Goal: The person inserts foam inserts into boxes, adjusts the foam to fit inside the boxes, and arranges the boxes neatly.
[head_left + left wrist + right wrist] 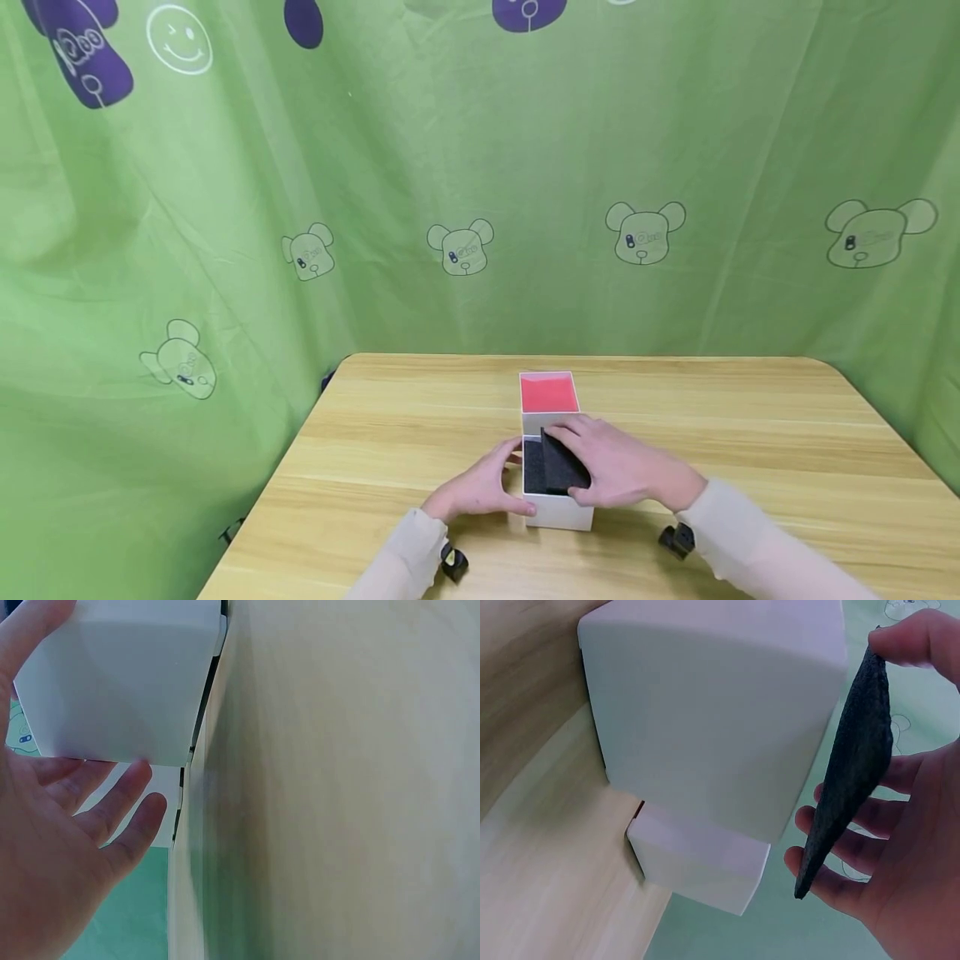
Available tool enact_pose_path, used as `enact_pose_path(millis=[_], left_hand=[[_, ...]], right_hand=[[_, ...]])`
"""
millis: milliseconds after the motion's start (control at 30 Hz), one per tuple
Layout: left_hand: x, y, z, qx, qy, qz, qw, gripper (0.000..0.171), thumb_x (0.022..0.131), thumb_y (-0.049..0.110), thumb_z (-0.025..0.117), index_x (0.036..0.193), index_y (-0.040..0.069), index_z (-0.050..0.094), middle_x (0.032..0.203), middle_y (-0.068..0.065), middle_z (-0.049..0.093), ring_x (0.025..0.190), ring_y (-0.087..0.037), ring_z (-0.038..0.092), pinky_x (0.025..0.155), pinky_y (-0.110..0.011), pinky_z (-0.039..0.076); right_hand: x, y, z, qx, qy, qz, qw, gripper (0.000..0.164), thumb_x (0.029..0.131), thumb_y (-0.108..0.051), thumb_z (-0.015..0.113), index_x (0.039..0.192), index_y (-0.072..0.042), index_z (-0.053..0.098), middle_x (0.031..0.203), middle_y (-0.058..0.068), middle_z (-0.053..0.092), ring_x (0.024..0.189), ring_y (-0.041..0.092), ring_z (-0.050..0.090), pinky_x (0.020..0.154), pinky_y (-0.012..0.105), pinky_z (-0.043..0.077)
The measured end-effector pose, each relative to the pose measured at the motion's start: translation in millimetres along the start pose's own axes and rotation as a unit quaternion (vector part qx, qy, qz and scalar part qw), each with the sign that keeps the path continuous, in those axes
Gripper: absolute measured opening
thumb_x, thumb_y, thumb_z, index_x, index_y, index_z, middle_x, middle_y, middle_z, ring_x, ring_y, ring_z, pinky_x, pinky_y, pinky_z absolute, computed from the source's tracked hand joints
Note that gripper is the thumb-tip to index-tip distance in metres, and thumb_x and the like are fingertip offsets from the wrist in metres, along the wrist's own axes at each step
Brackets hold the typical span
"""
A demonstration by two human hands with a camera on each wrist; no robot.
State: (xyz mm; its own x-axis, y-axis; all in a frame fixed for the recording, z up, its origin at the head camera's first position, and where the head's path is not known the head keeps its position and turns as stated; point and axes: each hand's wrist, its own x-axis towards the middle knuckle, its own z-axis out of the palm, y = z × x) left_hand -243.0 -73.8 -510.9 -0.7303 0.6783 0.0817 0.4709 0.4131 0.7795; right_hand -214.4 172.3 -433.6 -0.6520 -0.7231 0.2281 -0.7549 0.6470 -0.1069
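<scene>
A white box (558,513) stands near the middle of the table, its open top showing black foam (533,468) inside. My left hand (482,487) holds this box from the left, thumb at the near side and fingers at the far side. In my right hand (618,463) is a thin black foam pad (564,468), pinched at its edges between thumb and fingertips. The pad leans at a slant over the right part of the box opening. From the right wrist view, the pad (849,772) appears edge-on beside the box's white wall (712,712).
Directly behind the first box is another white box (549,422) with a red interior (550,395). Both stand on a wood-grain table (390,433). A green curtain (540,150) with bear prints hangs beyond the table's back edge.
</scene>
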Motion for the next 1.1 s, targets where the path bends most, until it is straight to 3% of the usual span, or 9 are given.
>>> enact_pose_path(millis=[300, 700, 1100], left_hand=[[-0.7, -1.7, 1.3, 0.0, 0.002, 0.003, 1.0, 0.097, 0.072, 0.036, 0.082, 0.149, 0.021, 0.023, 0.143, 0.005, 0.037, 0.122, -0.012, 0.042, 0.102, -0.03, 0.037], [-0.2, -1.1, 1.1, 0.001, 0.004, 0.007, 1.0, 0.097, 0.073, 0.037, 0.081, 0.149, 0.022, 0.023, 0.145, 0.005, 0.035, 0.123, -0.013, 0.042, 0.101, -0.031, 0.037], [-0.5, -1.0, 0.8, 0.003, 0.002, 0.005, 1.0, 0.097, 0.073, 0.038, 0.081, 0.148, 0.024, 0.022, 0.146, 0.005, 0.034, 0.123, -0.012, 0.042, 0.101, -0.03, 0.037]], right_hand=[[4.7, -1.0, 9.7, -0.009, 0.013, -0.021, 1.0, 0.075, 0.071, -0.039, 0.071, 0.132, -0.001, 0.049, 0.126, 0.008, 0.05, 0.112, 0.02, 0.047, 0.095, 0.042, 0.043], [9.5, -2.9, 15.7, 0.019, -0.005, -0.005, 1.0, 0.07, 0.075, -0.039, 0.069, 0.133, -0.006, 0.048, 0.128, 0.004, 0.048, 0.111, 0.016, 0.046, 0.096, 0.04, 0.042], [9.9, -5.8, 20.7, 0.043, -0.019, 0.003, 0.999, 0.069, 0.08, -0.04, 0.067, 0.136, -0.006, 0.046, 0.134, 0.007, 0.045, 0.12, 0.021, 0.042, 0.099, 0.046, 0.037]])
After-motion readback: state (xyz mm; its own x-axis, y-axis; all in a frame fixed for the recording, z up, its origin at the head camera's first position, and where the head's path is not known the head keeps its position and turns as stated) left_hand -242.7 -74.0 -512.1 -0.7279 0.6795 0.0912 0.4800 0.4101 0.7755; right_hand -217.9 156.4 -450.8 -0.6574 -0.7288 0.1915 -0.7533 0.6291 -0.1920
